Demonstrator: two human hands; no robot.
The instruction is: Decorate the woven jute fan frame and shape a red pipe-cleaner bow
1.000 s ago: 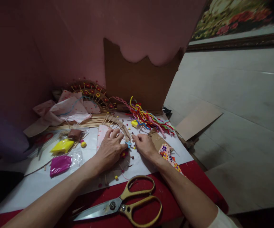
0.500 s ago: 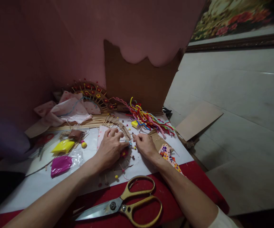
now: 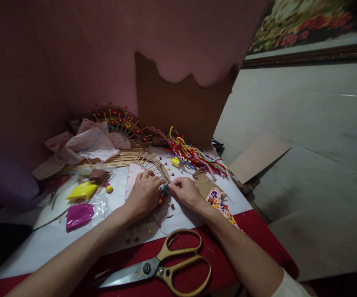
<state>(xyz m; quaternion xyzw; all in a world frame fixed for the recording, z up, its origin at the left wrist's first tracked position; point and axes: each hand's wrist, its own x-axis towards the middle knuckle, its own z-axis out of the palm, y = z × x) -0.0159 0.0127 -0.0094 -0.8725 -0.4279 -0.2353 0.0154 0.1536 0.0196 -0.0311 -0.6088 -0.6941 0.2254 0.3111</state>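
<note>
A fan-shaped craft piece (image 3: 165,172) lies on the white sheet, with a brown arc, thin sticks and bead-like coloured tips. My left hand (image 3: 145,193) rests over its middle, fingers bent and closed on it; the hand hides much of the piece. Between my two hands, at the arc, sits a small blue piece (image 3: 164,188). My right hand (image 3: 187,193) is closed in a pinch, thumb and forefinger touching the blue piece's right side. Below the left hand, a red and yellow bit and several bead tips show.
Large scissors (image 3: 166,264) lie at the front edge. Left are yellow (image 3: 82,191) and magenta (image 3: 79,216) packets. Behind stand a finished-looking decorated fan (image 3: 122,119) and a cardboard panel (image 3: 181,107). Coloured fuzzy strands (image 3: 193,154) and floral fabric (image 3: 220,204) lie right.
My right hand has moved left and slightly down, bringing its fingertips to the blue piece. My left hand has shifted a little, and the craft piece's lower edge has turned slightly.
</note>
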